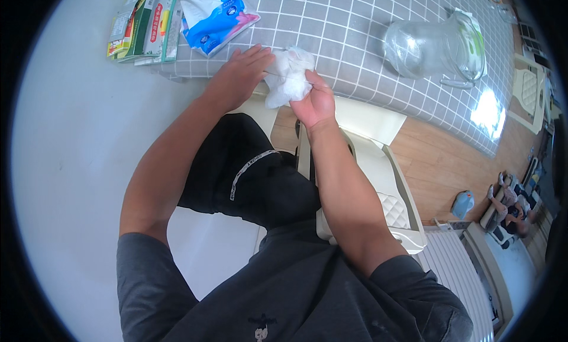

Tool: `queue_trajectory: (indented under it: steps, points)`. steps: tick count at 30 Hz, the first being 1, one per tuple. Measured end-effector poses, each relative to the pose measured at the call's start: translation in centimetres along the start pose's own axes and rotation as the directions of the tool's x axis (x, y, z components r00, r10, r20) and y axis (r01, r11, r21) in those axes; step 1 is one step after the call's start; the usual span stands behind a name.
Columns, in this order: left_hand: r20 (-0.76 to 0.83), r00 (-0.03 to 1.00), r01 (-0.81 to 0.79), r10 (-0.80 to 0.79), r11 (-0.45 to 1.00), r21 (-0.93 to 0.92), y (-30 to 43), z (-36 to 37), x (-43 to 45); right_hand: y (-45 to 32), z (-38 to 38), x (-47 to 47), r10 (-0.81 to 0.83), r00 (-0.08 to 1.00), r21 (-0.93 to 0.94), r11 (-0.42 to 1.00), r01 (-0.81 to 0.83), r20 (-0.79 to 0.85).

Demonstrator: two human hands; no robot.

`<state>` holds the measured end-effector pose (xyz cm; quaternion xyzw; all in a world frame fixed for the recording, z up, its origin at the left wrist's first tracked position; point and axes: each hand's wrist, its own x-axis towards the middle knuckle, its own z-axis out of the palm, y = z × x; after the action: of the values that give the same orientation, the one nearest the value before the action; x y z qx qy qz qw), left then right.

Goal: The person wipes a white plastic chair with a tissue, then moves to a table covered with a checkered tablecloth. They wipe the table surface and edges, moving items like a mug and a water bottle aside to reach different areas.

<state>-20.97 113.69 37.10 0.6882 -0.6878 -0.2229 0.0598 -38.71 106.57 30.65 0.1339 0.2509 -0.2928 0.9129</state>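
Crumpled white tissue (289, 73) lies between my two hands at the near edge of the table, which has a grey checked tablecloth (350, 45). My right hand (320, 100) grips the tissue's right side, thumb on top and the other fingers partly hidden beneath. On the other side, my left hand (242, 76) is palm down with its fingers stretched, the fingertips touching the tissue's left edge. A thin line, perhaps a thread or a thin edge, crosses the tissue between the hands. Just beyond my left hand lies a blue plastic pack of tissues (219, 20), a white sheet showing at its top.
Several printed cardboard boxes (148, 27) stand at the table's left end. A clear glass pitcher (417, 49) lies on its side or stands distorted at the right. A cream chair (377, 164) is beside my right arm. Far right, a person (510, 213) reclines near a blue jug (463, 204).
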Motion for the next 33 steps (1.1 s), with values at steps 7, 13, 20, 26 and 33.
queue_trajectory:
  steps: [7, 13, 20, 26, 33]
  points:
    - [-0.040, 0.999, -0.011, 0.010, 1.000, -0.027, -0.4, 0.8, -0.2, -0.6, 1.0, 0.7, 0.032, 0.981, 0.250, 0.965, -0.079, 0.189]
    - [-0.048, 0.999, -0.017, 0.015, 0.999, -0.038, -0.7, 1.0, 0.1, 0.5, 0.5, -0.3, 0.167, 0.958, 0.278, 0.933, -0.230, 0.233]
    - [-0.103, 0.995, -0.015, 0.007, 0.997, -0.073, -0.6, 0.9, -0.5, -2.4, 2.7, -0.2, -0.114, 0.972, 0.272, 0.961, 0.055, 0.206]
    - [-0.084, 0.996, -0.009, 0.002, 0.996, -0.085, -0.2, 0.6, 0.0, 0.9, 1.2, 2.4, 0.060, 0.956, 0.349, 0.923, -0.164, 0.288]
    - [-0.040, 0.999, 0.029, -0.036, 0.988, -0.148, -0.7, 0.5, -0.4, -4.9, 0.6, -4.4, -0.095, 0.973, 0.305, 0.952, 0.026, 0.212]
